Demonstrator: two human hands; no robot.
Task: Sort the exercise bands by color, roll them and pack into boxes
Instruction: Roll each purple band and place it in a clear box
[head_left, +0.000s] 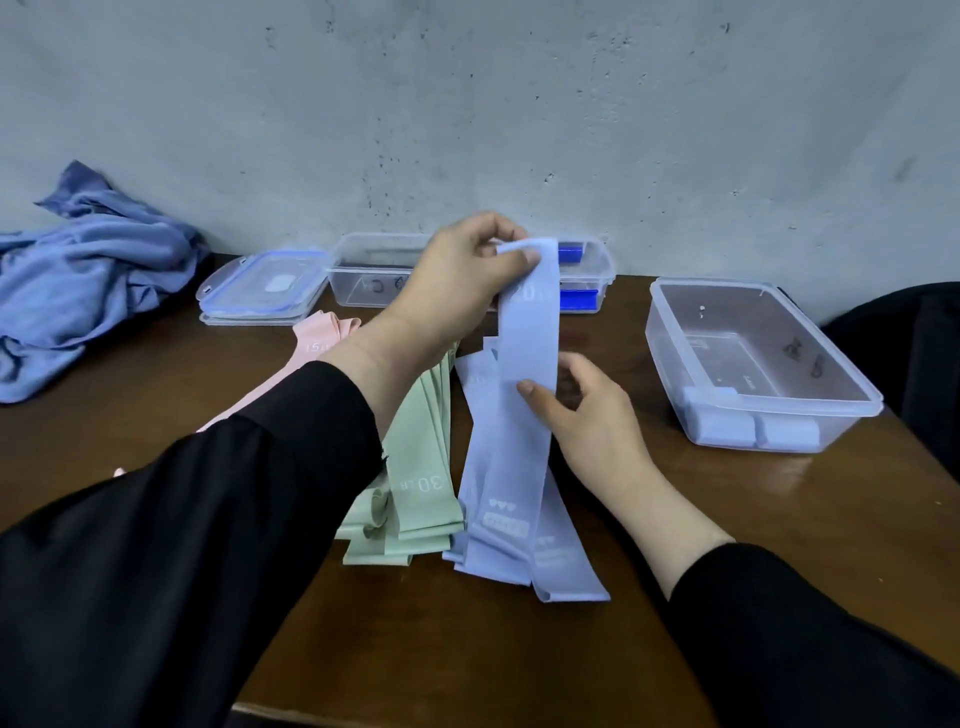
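Left hand (467, 270) pinches blue band (527, 358); right hand (582, 415) touches it.

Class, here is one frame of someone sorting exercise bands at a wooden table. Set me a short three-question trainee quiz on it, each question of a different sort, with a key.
1. True or false: the left hand pinches the top end of a light blue flat elastic band.
2. Multiple choice: what lies in the clear plastic box at the right? A) green bands B) rolled light blue bands C) pink bands
3. Fill in: the pile between the pale pink bands and the light blue pile on the brown wooden table is ____ in colour.

Key
1. True.
2. B.
3. Green; the pale green flat bands, one printed 30 LB.
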